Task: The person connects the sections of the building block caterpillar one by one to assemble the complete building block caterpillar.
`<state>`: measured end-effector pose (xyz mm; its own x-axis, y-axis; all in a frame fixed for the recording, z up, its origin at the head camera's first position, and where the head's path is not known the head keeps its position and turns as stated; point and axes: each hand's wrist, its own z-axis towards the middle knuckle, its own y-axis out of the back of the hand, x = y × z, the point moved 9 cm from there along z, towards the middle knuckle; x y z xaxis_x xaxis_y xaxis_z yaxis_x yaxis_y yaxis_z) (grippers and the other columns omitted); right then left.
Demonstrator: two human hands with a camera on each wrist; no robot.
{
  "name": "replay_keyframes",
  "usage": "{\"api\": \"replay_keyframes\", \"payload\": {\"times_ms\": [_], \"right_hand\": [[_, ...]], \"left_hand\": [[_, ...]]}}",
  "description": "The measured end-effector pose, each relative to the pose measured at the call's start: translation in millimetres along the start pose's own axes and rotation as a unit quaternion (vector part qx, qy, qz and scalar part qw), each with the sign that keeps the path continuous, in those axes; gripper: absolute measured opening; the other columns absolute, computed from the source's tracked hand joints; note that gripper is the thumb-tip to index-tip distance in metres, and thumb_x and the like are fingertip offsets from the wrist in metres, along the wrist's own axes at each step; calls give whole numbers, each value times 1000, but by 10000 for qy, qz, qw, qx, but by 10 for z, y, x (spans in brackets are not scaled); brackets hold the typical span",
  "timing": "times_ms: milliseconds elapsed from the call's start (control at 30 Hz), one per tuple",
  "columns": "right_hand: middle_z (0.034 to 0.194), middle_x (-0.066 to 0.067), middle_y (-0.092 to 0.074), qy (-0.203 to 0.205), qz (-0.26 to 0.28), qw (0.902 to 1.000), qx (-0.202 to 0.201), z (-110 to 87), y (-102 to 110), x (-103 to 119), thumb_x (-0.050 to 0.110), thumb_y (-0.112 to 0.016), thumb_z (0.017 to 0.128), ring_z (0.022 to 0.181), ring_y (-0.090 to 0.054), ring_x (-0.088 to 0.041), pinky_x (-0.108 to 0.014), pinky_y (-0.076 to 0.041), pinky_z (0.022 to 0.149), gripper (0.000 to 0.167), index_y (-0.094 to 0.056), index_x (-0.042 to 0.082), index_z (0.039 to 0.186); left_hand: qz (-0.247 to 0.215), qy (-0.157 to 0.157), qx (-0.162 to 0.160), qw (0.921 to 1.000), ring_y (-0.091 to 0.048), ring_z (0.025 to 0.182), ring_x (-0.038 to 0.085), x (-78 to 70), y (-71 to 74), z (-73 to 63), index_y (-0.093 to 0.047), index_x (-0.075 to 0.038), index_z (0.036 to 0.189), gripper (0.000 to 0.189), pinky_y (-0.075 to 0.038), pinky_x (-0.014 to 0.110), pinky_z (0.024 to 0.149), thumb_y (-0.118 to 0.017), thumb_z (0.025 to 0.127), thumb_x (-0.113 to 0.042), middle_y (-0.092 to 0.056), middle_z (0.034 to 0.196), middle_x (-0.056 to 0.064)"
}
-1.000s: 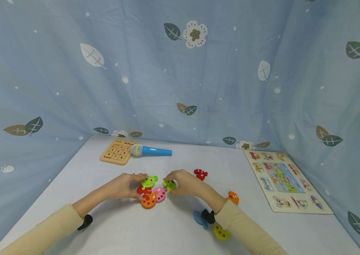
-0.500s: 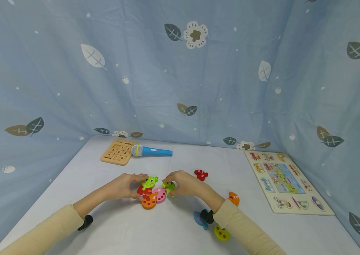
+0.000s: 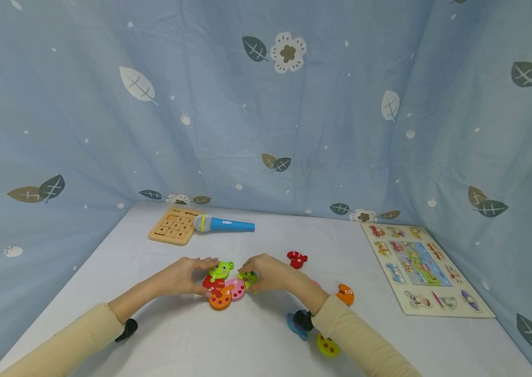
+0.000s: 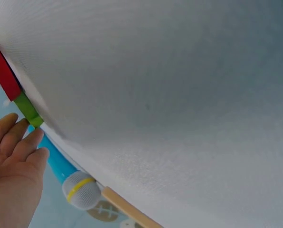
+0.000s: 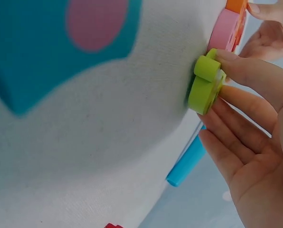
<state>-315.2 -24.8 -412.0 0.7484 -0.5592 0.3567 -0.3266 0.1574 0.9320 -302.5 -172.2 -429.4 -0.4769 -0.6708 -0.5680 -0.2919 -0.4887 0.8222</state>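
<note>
Joined on the white table is part of a caterpillar number puzzle: a green smiling head [image 3: 221,270], a red piece [image 3: 212,283] marked 2, an orange spotted piece [image 3: 220,299] marked 3 and a pink piece [image 3: 235,289] marked 4. My left hand [image 3: 182,276] holds this row at its left side, fingers at the head and thumb by the red and orange pieces. Between thumb and fingers my right hand [image 3: 269,273] pinches a lime-green piece [image 5: 204,85], right at the pink piece's right edge. Part of its face is hidden by the fingers.
Loose puzzle pieces lie to the right: red [image 3: 297,259], orange marked 10 [image 3: 345,295], blue [image 3: 297,326] and yellow-green [image 3: 328,345] near the right sleeve. Farther back are a toy microphone [image 3: 230,225] and a wooden number board [image 3: 174,226]. A picture puzzle board [image 3: 390,293] lies far right.
My right hand has shifted slightly left with the lime-green piece, closer against the pink one. My left hand stays in place. A bit of pink now shows behind the right wrist.
</note>
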Motion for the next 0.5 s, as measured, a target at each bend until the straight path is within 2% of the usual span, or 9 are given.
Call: {"api": "replay_keyframes", "payload": {"times_ms": [500], "right_hand": [[121,1,-66,-17,-75,9999,129,7,-55,-25,24,-80,81,110,-60,-9,-16,-48,89,45,-68,12,123]], "left_hand": [[-20,21,-20,10000,-40,133,39,19,-3,3,-54,-2,136,78,-31,57,107,-81,74,-42,-48,143,14]]}}
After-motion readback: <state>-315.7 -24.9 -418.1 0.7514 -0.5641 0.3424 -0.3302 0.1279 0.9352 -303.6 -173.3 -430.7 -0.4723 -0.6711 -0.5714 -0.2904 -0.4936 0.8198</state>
